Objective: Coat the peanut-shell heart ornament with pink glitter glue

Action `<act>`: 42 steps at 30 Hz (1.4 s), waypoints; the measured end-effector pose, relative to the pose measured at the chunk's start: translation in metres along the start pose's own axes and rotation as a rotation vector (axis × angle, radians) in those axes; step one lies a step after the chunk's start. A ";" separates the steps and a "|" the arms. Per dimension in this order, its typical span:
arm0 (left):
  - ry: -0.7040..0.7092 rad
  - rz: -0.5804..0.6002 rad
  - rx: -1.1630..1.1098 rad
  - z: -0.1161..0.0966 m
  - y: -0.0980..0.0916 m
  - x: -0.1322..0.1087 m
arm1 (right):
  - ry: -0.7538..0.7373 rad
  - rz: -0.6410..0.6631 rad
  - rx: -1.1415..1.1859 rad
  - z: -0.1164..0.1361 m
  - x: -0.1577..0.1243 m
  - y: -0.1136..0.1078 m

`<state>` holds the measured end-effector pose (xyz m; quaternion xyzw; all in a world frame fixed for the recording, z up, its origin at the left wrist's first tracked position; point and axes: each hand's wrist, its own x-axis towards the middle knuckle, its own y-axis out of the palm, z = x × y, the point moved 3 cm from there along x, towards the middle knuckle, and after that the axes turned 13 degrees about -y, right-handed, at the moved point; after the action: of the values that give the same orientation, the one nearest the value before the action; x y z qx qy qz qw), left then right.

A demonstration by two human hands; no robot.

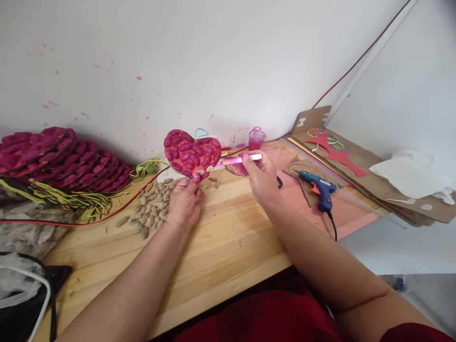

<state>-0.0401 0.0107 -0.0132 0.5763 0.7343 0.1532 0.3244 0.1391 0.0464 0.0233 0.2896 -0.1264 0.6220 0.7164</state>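
Observation:
My left hand pinches the lower end of a heart-shaped piece covered with magenta-painted peanuts, holding it up above the table. A few peanuts near its bottom edge still show pale shell. In my right hand is a paintbrush with a light, pink-stained handle, its tip pointing left at the heart's lower right edge. Whether the bristles touch the peanuts I cannot tell. Behind the brush stands a plastic cup stained with magenta paint. Loose unpainted peanuts lie beside my left hand.
Stacked magenta peanut pieces with yellow-green yarn stand at the left. A red cord crosses there. On the right lie a blue glue gun, cardboard, a red cutout and a white cloth.

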 end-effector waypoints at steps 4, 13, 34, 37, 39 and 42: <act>-0.003 0.019 -0.021 0.000 0.001 0.000 | 0.006 0.020 0.041 0.000 0.000 0.002; -0.042 0.010 -0.054 -0.002 0.001 0.000 | -0.013 0.019 0.020 -0.002 0.000 0.001; -0.151 0.025 -0.139 -0.001 0.001 0.000 | -0.109 0.075 -0.067 0.003 -0.007 0.003; -0.154 0.032 -0.126 -0.001 0.001 0.000 | -0.169 0.106 -0.099 0.006 -0.009 0.004; -0.157 0.023 -0.127 -0.001 0.001 0.000 | -0.226 0.167 -0.145 0.009 -0.012 0.005; -0.162 -0.001 -0.147 -0.001 0.001 0.000 | -0.314 0.246 -0.241 0.014 -0.016 0.006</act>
<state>-0.0400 0.0111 -0.0113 0.5611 0.6926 0.1596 0.4241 0.1331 0.0256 0.0279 0.2774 -0.3440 0.6324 0.6362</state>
